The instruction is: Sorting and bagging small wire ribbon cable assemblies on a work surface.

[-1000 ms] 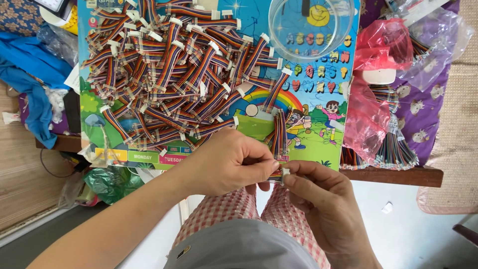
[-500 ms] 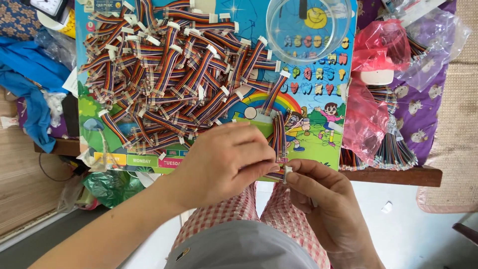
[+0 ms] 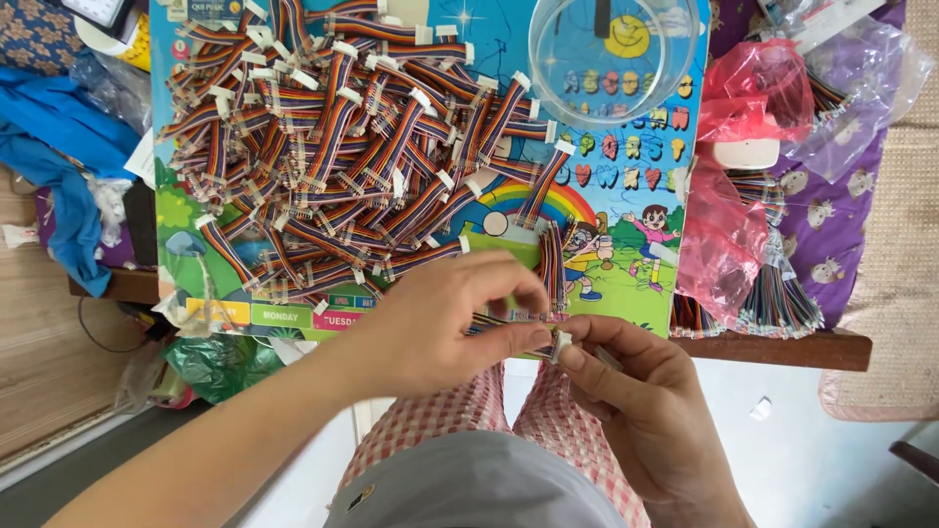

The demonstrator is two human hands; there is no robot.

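My left hand (image 3: 445,323) and my right hand (image 3: 641,401) meet at the near edge of a small table, both pinching one short rainbow ribbon cable (image 3: 509,321). Its white connector (image 3: 560,342) sits between my right thumb and fingers. My left fingers grip the coloured wires just left of it. A second bundle of ribbon cable (image 3: 551,259) stands upright just behind my left fingertips. A large heap of the same ribbon cables (image 3: 342,156) with white plugs covers the left half of the colourful cartoon board (image 3: 636,264).
A clear round plastic tub (image 3: 613,59) stands at the board's far right. Red plastic bags (image 3: 729,225) and more cable bundles (image 3: 778,298) lie on the purple cloth (image 3: 841,235) to the right. Blue cloth (image 3: 54,186) hangs at the left. My checked trousers (image 3: 469,411) are below.
My left hand has slid a little to the right along the cable toward the connector. My right hand has stayed in place, still on the connector.
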